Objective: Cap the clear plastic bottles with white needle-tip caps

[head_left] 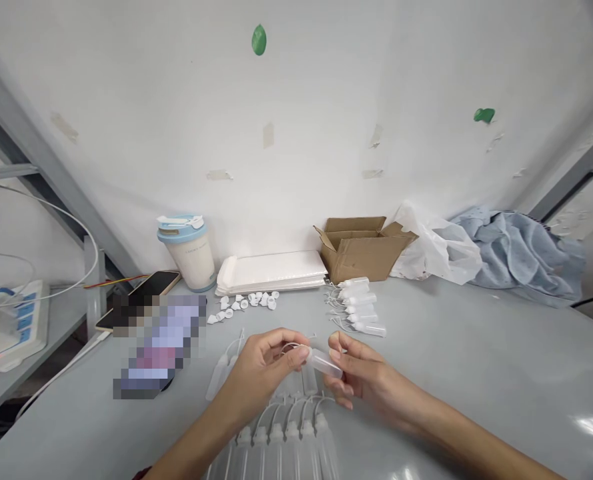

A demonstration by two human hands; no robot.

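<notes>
A small translucent plastic squeeze bottle (325, 364) lies tilted between my hands, above the table. My left hand (263, 370) pinches its neck end between thumb and fingertips, where a thin white strap loops out. Around the bottle's base end, the thumb and fingers of my right hand (366, 370) are closed. Similar bottles (276, 453) with strapped white tops lie in a row under my forearms. Further bottles (217, 377) lie behind them, partly hidden by my left hand. Several finished-looking bottles (360, 310) are piled beyond my right hand. Loose white caps (249, 301) lie scattered farther back.
Along the wall stand a blue-lidded cup (189, 257), white padded envelopes (273, 272), an open cardboard box (366, 257), a white plastic bag (433, 250) and a blue cloth (521, 257). On the left lie a phone (143, 293), a blurred-out item (161, 347) and a power strip (21, 327).
</notes>
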